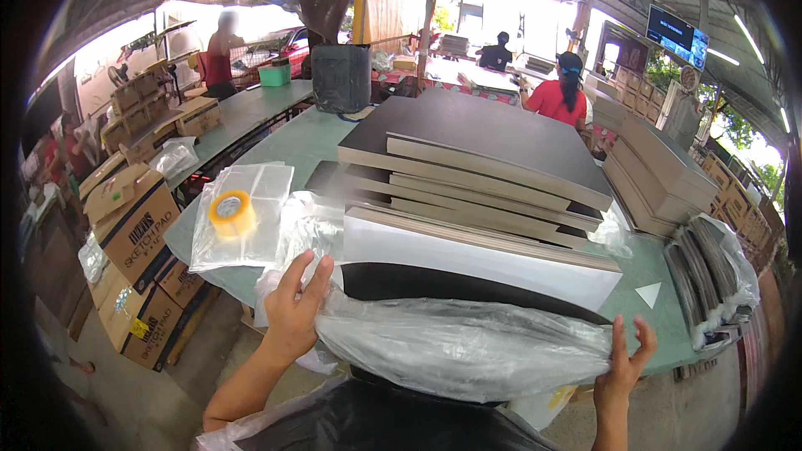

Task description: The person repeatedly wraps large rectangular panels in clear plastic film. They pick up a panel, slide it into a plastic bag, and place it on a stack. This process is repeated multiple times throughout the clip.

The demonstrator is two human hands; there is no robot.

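Note:
A crumpled clear plastic bag point(459, 342) stretches crosswise between my two hands, close to my body. Behind its upper edge shows a black sheet or board point(468, 284), partly covered by the bag. My left hand point(292, 309) grips the bag's left end, index and middle fingers pointing up. At the right end my right hand point(620, 363) has hold of it in much the same way, fingers upward. Both thumbs are hard to make out. Just beyond stands a thick pad with a white face point(468, 255), in front of stacked black-covered boards point(493, 142).
Left of the stack, a yellow tape roll point(232, 213) lies on flat clear bags point(271, 184) on the green table point(292, 146). Wrapped pads point(710, 276) stand at the right edge. Cardboard cartons point(138, 225) are piled at left. A person in red point(560, 100) works beyond the boards.

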